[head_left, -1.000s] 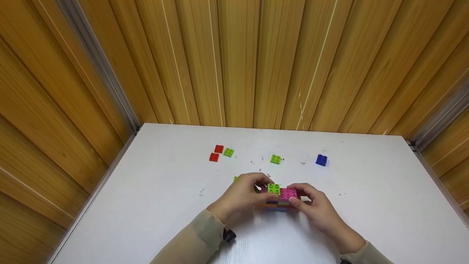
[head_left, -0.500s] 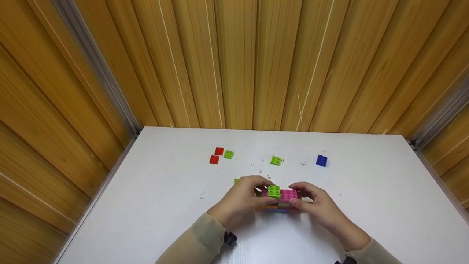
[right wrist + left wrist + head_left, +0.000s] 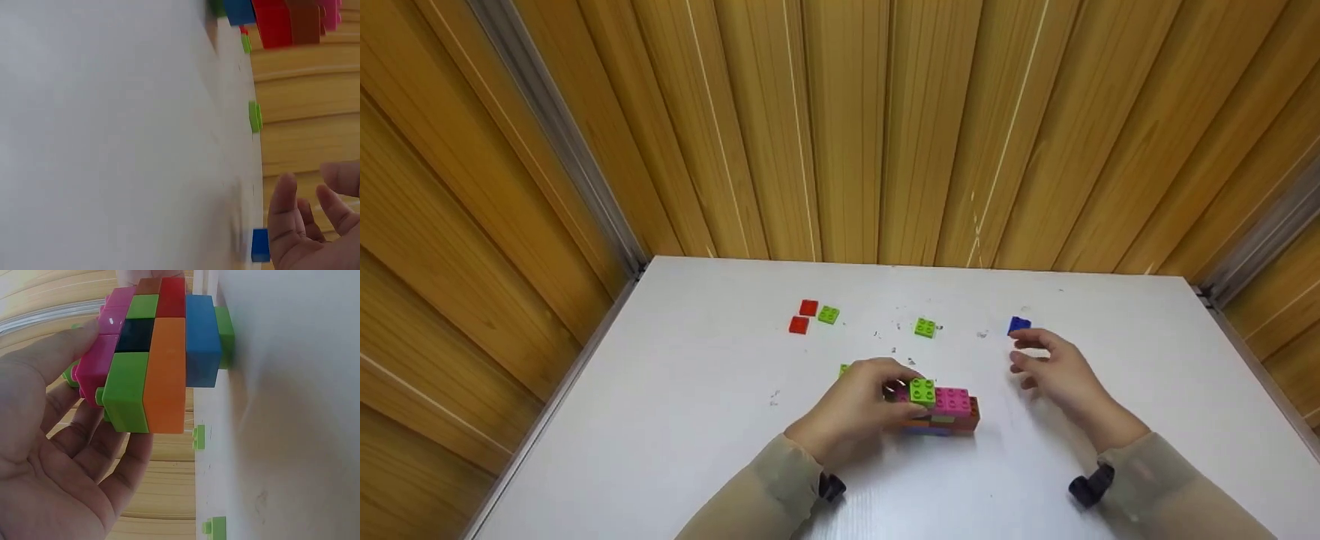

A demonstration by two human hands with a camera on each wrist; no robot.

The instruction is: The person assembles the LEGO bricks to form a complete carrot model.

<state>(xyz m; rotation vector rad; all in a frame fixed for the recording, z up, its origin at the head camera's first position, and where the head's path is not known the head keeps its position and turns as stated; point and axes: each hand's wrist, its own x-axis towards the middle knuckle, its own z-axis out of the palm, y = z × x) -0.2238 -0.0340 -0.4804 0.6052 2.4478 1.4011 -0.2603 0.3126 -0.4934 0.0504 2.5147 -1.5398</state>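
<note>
glossy plastic brick stack (image 3: 937, 409), smooth matt white table (image 3: 697, 420), grooved wooden wall panels (image 3: 847, 127)

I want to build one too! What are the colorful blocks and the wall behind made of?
The block stack looks like hard, glossy plastic: bright solid colors, molded studs, shine. The loose blue block looks the same. The wall seems to be wood-look paneling with grain lines; real wood or printed laminate, I cannot tell.

white table (image 3: 675, 420) | loose bricks: red (image 3: 803, 316), green (image 3: 925, 327), blue (image 3: 1018, 324) | specks, perhaps crumbs

Left hand (image 3: 859, 401) on block stack (image 3: 939, 409); right hand (image 3: 1054, 371) seemingly near blue brick (image 3: 1018, 324)
</note>
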